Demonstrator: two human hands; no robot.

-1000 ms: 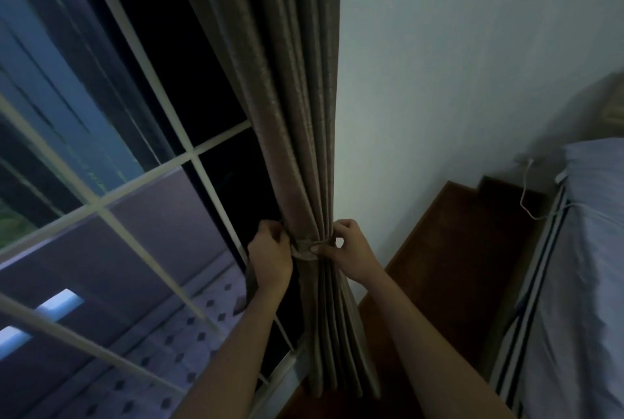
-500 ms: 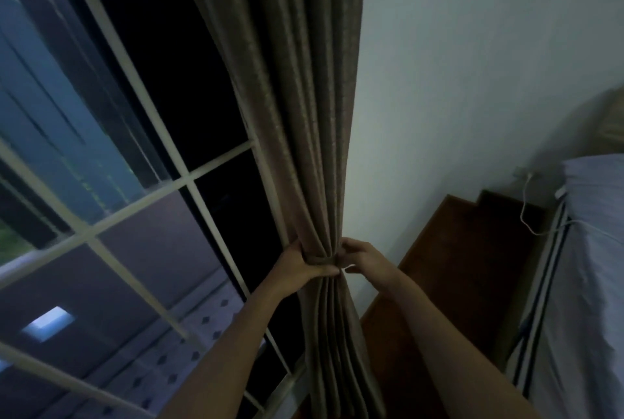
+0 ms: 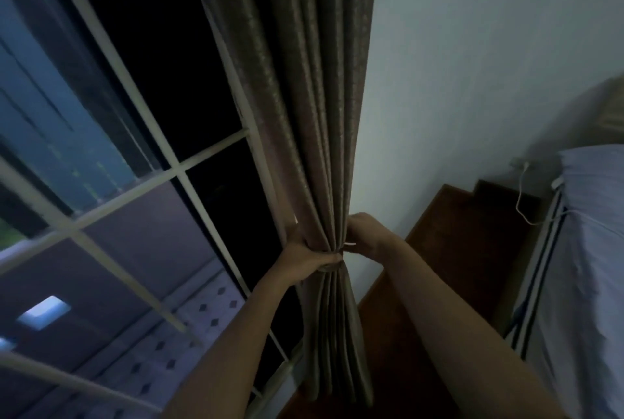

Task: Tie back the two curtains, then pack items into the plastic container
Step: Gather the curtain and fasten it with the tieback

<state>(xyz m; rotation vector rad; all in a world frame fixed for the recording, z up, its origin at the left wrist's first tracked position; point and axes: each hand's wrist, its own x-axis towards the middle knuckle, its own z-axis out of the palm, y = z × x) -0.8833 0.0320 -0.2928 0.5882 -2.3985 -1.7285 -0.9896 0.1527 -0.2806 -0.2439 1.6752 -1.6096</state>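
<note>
— Where is the curtain (image 3: 304, 115) found against the fingers?
— It is gathered into a narrow bunch beside the window (image 3: 118, 182), and the bunch is gripped by the left hand (image 3: 305, 258), its fingers wrapped closed around the folds at the tie-back band (image 3: 332, 268).
— And the right hand (image 3: 366, 236)?
— It is held at the wall side, fingers curled; a small pale end (image 3: 349, 244) is pinched. Both forearms are stretched upward.

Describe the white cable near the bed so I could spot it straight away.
Start at the bed on the right edge, then look to the pale wall behind its near corner. A thin white cable hangs from a plug there and loops down towards the mattress. It is the only slim bright line against the dark brown wood beside the bed.
</note>
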